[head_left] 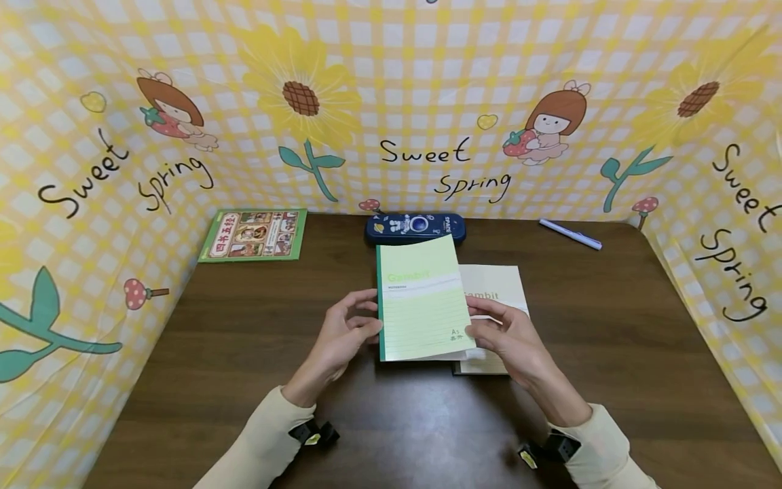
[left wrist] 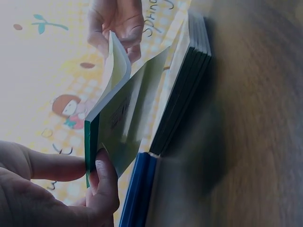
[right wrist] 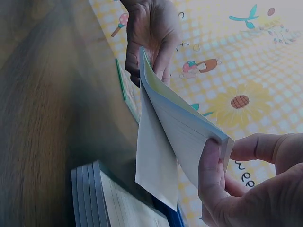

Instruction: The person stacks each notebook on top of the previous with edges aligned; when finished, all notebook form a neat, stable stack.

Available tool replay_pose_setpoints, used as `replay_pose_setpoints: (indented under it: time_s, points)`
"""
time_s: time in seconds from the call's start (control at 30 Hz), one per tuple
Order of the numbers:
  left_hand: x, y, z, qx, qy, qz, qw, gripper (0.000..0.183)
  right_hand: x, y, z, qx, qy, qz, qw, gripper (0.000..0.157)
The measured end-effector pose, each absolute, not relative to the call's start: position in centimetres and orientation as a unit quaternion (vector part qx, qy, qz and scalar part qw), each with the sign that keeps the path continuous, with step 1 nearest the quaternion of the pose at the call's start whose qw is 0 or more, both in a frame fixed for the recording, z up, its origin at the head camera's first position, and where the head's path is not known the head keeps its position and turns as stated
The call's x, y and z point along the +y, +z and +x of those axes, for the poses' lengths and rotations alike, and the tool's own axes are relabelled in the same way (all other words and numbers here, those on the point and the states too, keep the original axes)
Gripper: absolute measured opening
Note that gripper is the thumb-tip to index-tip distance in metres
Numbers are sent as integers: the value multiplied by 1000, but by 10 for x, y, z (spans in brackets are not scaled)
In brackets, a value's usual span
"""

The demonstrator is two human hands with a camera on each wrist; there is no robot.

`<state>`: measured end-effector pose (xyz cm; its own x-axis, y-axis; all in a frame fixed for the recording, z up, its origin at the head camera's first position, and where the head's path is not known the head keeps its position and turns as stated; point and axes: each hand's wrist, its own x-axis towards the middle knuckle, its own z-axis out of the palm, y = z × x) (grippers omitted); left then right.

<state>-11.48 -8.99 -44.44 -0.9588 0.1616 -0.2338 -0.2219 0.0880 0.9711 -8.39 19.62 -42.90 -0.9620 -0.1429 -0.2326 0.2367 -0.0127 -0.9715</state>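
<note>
A pale green notebook [head_left: 421,305] with a darker green spine is held up in front of me, its printed cover facing up. My left hand [head_left: 343,333] pinches it at the spine between thumb and fingers. On the opposite edge, my right hand [head_left: 516,343] pinches the pages and a cover. In the right wrist view the back cover [right wrist: 156,156] hangs away from the ruled pages. A stack of several notebooks [head_left: 497,277] lies on the table to the right, partly hidden by the raised one and my right hand.
Behind the notebooks lies a dark blue pencil case [head_left: 415,236] with space pictures. A green-bordered book [head_left: 253,234] is at the back left of the wooden table [head_left: 244,380]. Toward the back right is a light purple pen [head_left: 571,234]. Patterned cloth [head_left: 391,81] surrounds the table.
</note>
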Motion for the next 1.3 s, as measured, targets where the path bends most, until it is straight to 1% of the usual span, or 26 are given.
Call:
replay_pose_setpoints:
  time_s: [0.33, 0.67, 1.07, 1.3]
  points:
    - [-56, -455, -116, 716, 685, 7, 132, 54, 219, -430, -76, 723, -677, 78, 108, 53]
    - [-23, -467, -115, 721, 677, 31, 142, 54, 242, -441, -66, 752, -644, 117, 81, 51]
    - [4, -476, -115, 756, 632, 73, 152, 55, 272, -450, -59, 777, -610, 134, 82, 55]
    - [14, -476, -115, 783, 597, 92, 145, 55, 284, -454, -58, 782, -606, 127, 80, 56]
